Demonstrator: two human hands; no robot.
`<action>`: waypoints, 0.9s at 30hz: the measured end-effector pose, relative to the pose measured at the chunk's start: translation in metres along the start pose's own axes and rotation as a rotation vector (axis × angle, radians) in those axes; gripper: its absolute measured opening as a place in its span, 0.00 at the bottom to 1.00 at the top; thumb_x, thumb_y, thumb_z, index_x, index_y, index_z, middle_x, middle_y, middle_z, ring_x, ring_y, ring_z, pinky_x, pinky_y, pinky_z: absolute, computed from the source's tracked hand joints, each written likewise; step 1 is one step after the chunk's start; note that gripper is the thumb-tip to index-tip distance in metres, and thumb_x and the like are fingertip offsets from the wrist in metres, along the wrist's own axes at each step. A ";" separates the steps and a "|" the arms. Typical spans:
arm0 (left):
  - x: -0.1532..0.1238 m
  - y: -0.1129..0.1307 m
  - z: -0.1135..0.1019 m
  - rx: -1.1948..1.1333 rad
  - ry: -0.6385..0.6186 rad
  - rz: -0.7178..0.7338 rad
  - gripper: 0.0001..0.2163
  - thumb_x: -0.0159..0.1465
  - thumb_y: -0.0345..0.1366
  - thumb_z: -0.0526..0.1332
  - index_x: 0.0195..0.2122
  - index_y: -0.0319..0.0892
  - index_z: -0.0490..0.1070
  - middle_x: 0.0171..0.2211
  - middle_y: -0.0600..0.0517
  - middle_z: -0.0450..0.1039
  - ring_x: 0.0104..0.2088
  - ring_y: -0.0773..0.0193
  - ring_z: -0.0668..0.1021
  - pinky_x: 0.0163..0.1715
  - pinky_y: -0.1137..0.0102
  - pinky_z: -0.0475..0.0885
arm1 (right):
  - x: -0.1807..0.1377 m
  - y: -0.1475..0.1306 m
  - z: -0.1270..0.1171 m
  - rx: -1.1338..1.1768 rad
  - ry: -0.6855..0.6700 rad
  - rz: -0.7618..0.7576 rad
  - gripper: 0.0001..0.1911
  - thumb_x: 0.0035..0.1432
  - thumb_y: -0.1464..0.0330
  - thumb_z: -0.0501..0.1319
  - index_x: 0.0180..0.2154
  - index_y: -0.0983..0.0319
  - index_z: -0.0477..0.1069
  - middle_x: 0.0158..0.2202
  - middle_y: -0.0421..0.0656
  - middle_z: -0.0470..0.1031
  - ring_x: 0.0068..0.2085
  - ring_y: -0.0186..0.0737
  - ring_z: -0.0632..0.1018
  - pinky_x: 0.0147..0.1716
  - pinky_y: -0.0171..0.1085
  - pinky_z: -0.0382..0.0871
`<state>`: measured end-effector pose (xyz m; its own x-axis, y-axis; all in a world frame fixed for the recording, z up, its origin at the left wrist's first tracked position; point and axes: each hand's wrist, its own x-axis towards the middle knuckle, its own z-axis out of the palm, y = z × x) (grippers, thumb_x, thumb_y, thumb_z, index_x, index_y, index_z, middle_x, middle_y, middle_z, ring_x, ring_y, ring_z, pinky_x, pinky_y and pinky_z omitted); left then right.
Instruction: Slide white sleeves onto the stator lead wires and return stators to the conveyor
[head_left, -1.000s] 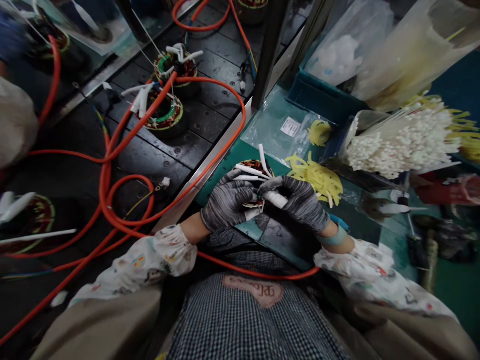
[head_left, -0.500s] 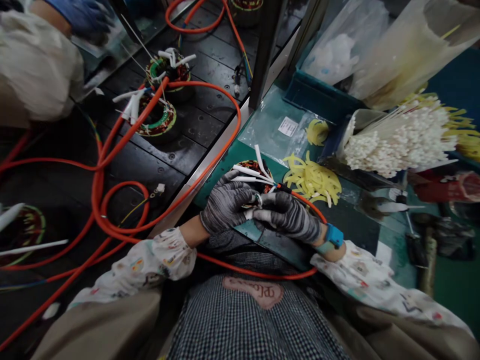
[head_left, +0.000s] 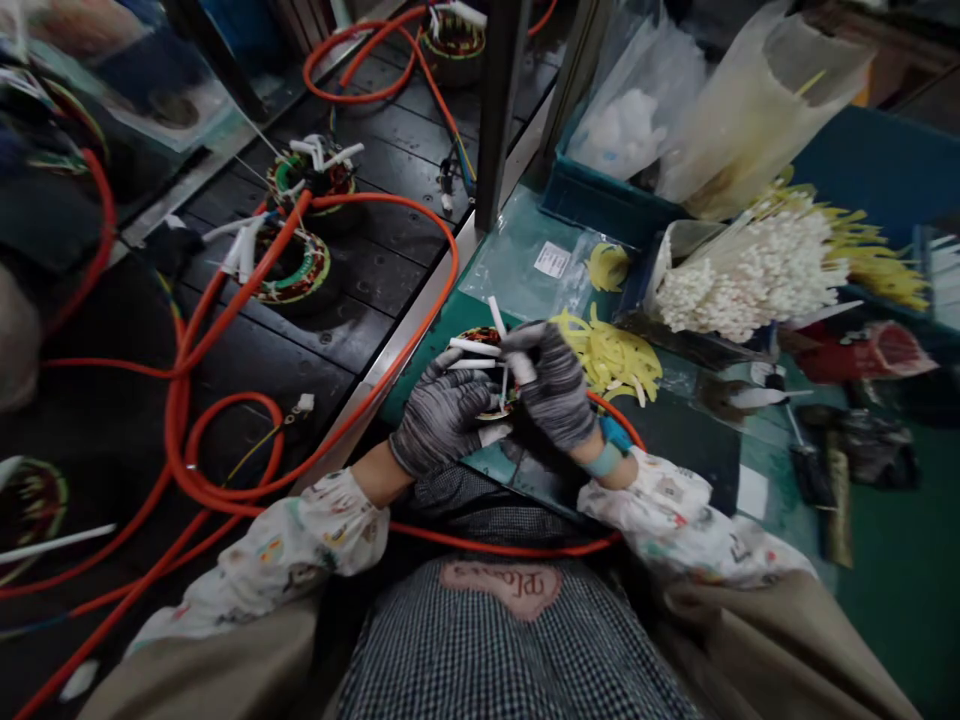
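Observation:
A round motor stator [head_left: 480, 342] with coloured windings and several white sleeved leads lies on the green bench in front of me. My left hand [head_left: 439, 415], in a grey striped glove, is curled around its near left side. My right hand [head_left: 551, 388], gloved the same way, reaches over the stator and pinches one white sleeve [head_left: 516, 366] between its fingertips. Most of the stator is hidden under both hands.
Loose yellow tubing pieces [head_left: 611, 355] lie right of the stator. A bundle of white sticks [head_left: 750, 270] and plastic bags sit at the back right. Orange cable [head_left: 225, 300] loops over the dark plate at left, where two more stators [head_left: 289, 265] stand. A dark upright post [head_left: 495, 100] rises behind.
My right hand has turned and lifted from the stator's near side to its top, pinching a white sleeve. The view has shifted slightly; the other person's arm at upper left is gone.

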<state>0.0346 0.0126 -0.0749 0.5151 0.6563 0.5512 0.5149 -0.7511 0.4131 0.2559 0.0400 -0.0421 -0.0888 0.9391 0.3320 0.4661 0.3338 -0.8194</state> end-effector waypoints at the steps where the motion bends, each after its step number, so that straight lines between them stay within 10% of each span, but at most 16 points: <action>1: -0.005 0.001 0.000 0.033 -0.002 0.008 0.11 0.80 0.46 0.72 0.58 0.51 0.85 0.55 0.50 0.92 0.60 0.50 0.89 0.77 0.46 0.74 | -0.001 0.003 -0.004 -0.025 0.026 0.019 0.13 0.83 0.58 0.60 0.57 0.56 0.81 0.57 0.52 0.88 0.59 0.55 0.88 0.70 0.57 0.83; 5: -0.020 -0.005 -0.011 0.230 0.052 0.032 0.16 0.77 0.46 0.74 0.65 0.59 0.84 0.65 0.53 0.89 0.66 0.44 0.82 0.76 0.47 0.68 | -0.001 0.015 -0.023 -0.165 -0.187 0.071 0.32 0.70 0.59 0.75 0.70 0.61 0.79 0.68 0.60 0.87 0.67 0.64 0.87 0.75 0.64 0.81; 12: -0.011 -0.032 -0.050 0.224 0.039 0.316 0.09 0.79 0.42 0.72 0.58 0.58 0.84 0.60 0.55 0.92 0.66 0.51 0.84 0.78 0.55 0.68 | 0.055 0.013 -0.025 -0.072 -0.573 -0.054 0.16 0.60 0.69 0.79 0.50 0.60 0.90 0.54 0.40 0.94 0.55 0.40 0.92 0.63 0.37 0.85; 18: -0.010 -0.044 -0.048 0.031 -0.101 0.337 0.12 0.78 0.36 0.74 0.60 0.56 0.82 0.62 0.51 0.91 0.66 0.50 0.89 0.66 0.55 0.87 | 0.014 0.028 -0.086 -0.218 -0.328 0.068 0.17 0.71 0.64 0.79 0.58 0.59 0.89 0.54 0.52 0.94 0.55 0.57 0.93 0.67 0.56 0.89; 27: -0.023 -0.001 -0.003 0.296 0.138 0.116 0.16 0.74 0.37 0.79 0.58 0.55 0.79 0.53 0.51 0.91 0.52 0.45 0.89 0.57 0.51 0.84 | -0.055 0.028 -0.110 -0.453 0.224 0.109 0.26 0.78 0.55 0.69 0.70 0.57 0.81 0.66 0.60 0.87 0.68 0.72 0.86 0.76 0.72 0.78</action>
<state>0.0203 -0.0022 -0.0864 0.4948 0.5372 0.6831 0.6453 -0.7536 0.1253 0.3713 -0.0113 -0.0321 0.1494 0.9091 0.3889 0.8012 0.1192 -0.5864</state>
